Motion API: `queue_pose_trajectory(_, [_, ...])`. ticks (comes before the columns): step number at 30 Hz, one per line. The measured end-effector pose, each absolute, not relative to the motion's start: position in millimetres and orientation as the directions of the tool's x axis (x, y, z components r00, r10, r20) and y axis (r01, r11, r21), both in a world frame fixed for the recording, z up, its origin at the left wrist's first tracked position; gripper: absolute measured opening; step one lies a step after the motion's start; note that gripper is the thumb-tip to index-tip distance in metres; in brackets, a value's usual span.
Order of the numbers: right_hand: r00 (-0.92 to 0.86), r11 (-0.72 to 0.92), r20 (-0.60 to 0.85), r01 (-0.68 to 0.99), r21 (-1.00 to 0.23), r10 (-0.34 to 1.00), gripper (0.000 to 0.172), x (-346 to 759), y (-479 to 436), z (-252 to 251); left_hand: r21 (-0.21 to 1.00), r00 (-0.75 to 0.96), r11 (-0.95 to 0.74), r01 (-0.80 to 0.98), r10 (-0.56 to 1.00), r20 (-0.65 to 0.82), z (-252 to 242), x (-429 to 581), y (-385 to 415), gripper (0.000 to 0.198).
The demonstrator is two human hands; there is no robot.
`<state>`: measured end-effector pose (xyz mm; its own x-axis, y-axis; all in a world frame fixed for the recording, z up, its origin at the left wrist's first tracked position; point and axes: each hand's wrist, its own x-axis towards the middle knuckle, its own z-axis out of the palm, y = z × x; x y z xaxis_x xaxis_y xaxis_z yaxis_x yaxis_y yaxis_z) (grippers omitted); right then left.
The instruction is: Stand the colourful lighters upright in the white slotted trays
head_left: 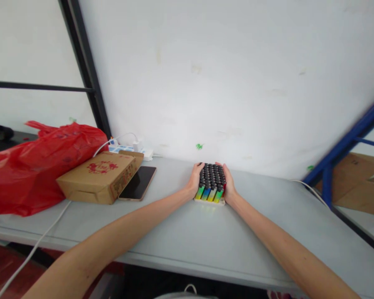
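A white tray [209,202] packed with upright lighters [212,176] rests on the grey table. The lighters have black tops, and the front row shows green, blue and yellow bodies. Along the left side of the block, my left hand [194,181] is pressed, its thumb near the back left corner. My right hand [230,185] closes on the opposite side, fingers partly hidden behind the block. Both hands grip the tray of lighters between them.
To the left lie a dark tablet [138,182], a brown cardboard box [96,174] and a red plastic bag [50,158]. A power strip [148,154] with cables sits by the white wall. A blue metal frame [327,176] stands at the right, with cardboard [355,182] behind it.
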<state>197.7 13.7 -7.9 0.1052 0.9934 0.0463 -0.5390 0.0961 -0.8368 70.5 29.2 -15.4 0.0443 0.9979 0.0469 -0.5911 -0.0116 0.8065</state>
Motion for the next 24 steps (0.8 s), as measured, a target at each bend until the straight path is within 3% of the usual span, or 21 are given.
queue_pose_trajectory(12, [0.058,0.072,0.050,-0.492,-0.868,0.997,0.044,194,13,-3,0.820,0.093,0.028,-0.571,0.995,0.031,-12,66,29,0.041])
queue_pose_trajectory(24, [0.068,0.043,0.007,-0.553,-0.832,0.998,0.041,191,7,-3,0.811,0.178,0.078,-0.580,0.984,0.032,1,64,18,0.021])
